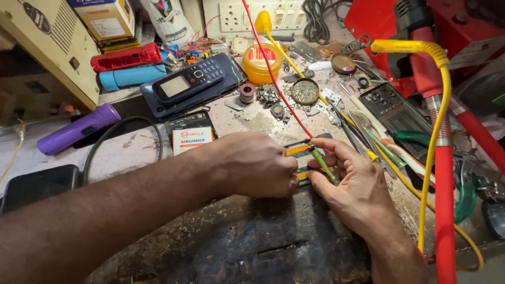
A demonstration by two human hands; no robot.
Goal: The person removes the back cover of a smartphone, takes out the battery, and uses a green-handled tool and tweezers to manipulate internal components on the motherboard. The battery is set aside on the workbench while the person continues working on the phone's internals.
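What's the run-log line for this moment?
left hand: fist on orange-edged device | right hand: holds green probe | probe tip: on device

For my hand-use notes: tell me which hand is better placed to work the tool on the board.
Right. The right hand pinches the green tool against the yellow-edged board; the left hand is fisted beside it, seemingly bracing it.

The left hand (252, 165) hides most of the small orange-edged device (301, 152).

Probably a phone-repair workshop: cluttered bench (131, 152), circuit boards (392, 102).
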